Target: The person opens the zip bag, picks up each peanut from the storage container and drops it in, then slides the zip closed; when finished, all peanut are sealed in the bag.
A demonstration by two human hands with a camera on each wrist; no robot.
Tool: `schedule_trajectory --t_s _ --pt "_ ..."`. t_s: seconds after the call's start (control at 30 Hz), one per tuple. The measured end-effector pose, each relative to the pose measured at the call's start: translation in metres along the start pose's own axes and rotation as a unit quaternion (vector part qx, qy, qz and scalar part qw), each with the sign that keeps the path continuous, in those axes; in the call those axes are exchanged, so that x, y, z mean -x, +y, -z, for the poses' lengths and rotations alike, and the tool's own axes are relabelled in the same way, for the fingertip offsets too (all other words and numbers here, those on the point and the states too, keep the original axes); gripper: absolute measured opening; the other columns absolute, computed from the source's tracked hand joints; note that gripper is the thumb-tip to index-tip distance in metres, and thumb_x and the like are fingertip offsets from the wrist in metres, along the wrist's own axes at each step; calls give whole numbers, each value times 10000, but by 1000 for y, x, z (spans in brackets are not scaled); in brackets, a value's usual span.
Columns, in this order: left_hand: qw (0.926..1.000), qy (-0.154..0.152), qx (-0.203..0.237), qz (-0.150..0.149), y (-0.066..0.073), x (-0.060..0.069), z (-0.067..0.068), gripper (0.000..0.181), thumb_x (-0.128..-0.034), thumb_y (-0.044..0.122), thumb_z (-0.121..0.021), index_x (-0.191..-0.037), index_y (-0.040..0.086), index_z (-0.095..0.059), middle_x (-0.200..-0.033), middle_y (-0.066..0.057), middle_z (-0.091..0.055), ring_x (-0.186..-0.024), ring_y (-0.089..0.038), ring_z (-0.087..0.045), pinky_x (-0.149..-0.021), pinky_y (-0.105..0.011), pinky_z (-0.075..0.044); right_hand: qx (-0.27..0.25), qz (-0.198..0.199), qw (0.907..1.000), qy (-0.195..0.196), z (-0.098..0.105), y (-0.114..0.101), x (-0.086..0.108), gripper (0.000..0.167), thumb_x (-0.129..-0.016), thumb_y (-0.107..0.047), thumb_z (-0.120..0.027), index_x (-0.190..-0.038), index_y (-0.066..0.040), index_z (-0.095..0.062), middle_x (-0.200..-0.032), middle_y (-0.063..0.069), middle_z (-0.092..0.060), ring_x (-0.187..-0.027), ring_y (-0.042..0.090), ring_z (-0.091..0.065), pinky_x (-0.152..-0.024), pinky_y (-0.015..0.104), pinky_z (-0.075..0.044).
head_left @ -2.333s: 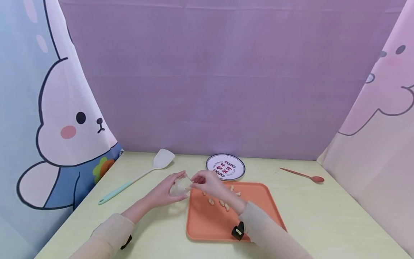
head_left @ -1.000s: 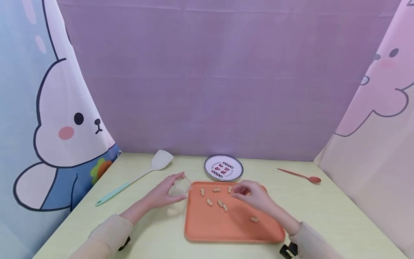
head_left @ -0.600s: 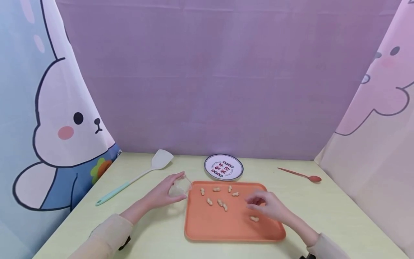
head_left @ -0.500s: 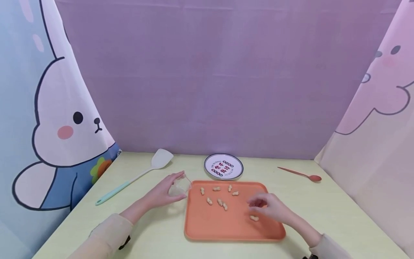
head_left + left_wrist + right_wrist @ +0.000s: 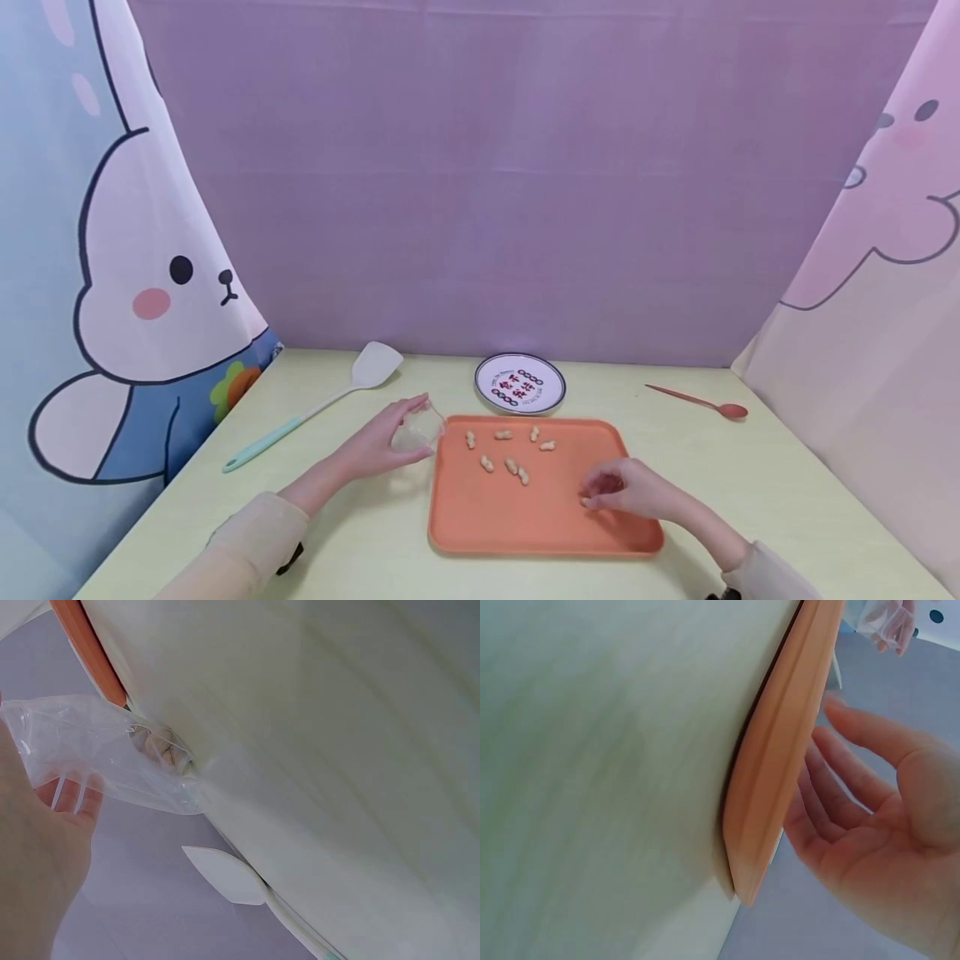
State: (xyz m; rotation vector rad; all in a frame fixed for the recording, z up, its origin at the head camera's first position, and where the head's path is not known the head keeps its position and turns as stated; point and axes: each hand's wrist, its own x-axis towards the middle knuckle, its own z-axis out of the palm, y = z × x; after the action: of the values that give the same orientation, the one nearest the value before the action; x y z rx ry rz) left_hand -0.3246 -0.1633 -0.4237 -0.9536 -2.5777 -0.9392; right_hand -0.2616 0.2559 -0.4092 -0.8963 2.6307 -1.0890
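Observation:
My left hand (image 5: 382,437) holds a clear plastic bag (image 5: 97,750) by its mouth, beside the tray's left edge. Several peanuts (image 5: 161,746) lie in the bottom of that bag. Down on the right part of the orange tray (image 5: 495,529), my right hand (image 5: 630,490) has its thumb and fingers curled about a peanut (image 5: 584,502), mostly hidden by them. More unshelled peanuts (image 5: 511,465) are scattered over the tray's back left part. In the right wrist view the right fingertips dip behind the tray's rim, so the peanut cannot be seen there.
Behind the tray stands a white plate (image 5: 520,383) with a dark rim and red print. A white spatula (image 5: 330,402) with a mint handle lies at the left. To the right is a reddish spoon (image 5: 697,401). A purple cloth (image 5: 495,183) hangs behind the table.
From the bag's mouth, my right hand has moved right and down across the tray to the peanut lying apart. My left hand has stayed in place with the bag.

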Motion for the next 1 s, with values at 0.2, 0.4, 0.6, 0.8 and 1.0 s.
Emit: schedule_trajectory --t_s 0.2,0.4,0.6,0.8,1.0 --pt "10000 39 -20 -75 0 -1 -1 783 -789 332 -744 -1416 43 -374 -1323 -92 -538 -1208 -252 -503 -970 -434 -460 356 -82 9991 205 0 -2 1 157 -786 -200 -753 -782 -76 -657 -710 -33 -625 -654 -18 -499 -568 184 -440" --pt "9999 28 -40 -106 0 -1 -2 776 -791 318 -743 -1416 45 -373 -1320 -87 -539 -1203 -248 -505 -965 -431 -463 381 -109 9990 211 -1 -3 2 172 -780 -200 -757 -767 -78 -637 -693 -75 -590 -634 -14 -493 -550 185 -432" --pt "9999 13 -58 -97 -1 -1 -3 780 -793 323 -740 -1419 44 -368 -1322 -87 -539 -1202 -248 -507 -967 -433 -461 561 -284 9976 282 -1 1 -1 125 -787 -181 -746 -774 -97 -655 -705 -65 -609 -628 -18 -492 -566 177 -428" --pt "9999 18 -59 -100 1 0 -2 780 -795 332 -738 -1417 39 -371 -1317 -88 -542 -1200 -253 -508 -963 -439 -462 583 -174 9976 345 -1 2 0 136 -774 -214 -760 -773 -115 -668 -696 -57 -629 -601 -13 -491 -536 172 -424" --pt "9999 13 -76 -118 2 -1 -2 779 -799 341 -733 -1418 40 -371 -1320 -82 -544 -1210 -252 -502 -969 -438 -458 426 -284 9981 339 -1 0 0 149 -754 -189 -778 -798 -87 -678 -718 -29 -634 -630 -1 -511 -557 178 -444"
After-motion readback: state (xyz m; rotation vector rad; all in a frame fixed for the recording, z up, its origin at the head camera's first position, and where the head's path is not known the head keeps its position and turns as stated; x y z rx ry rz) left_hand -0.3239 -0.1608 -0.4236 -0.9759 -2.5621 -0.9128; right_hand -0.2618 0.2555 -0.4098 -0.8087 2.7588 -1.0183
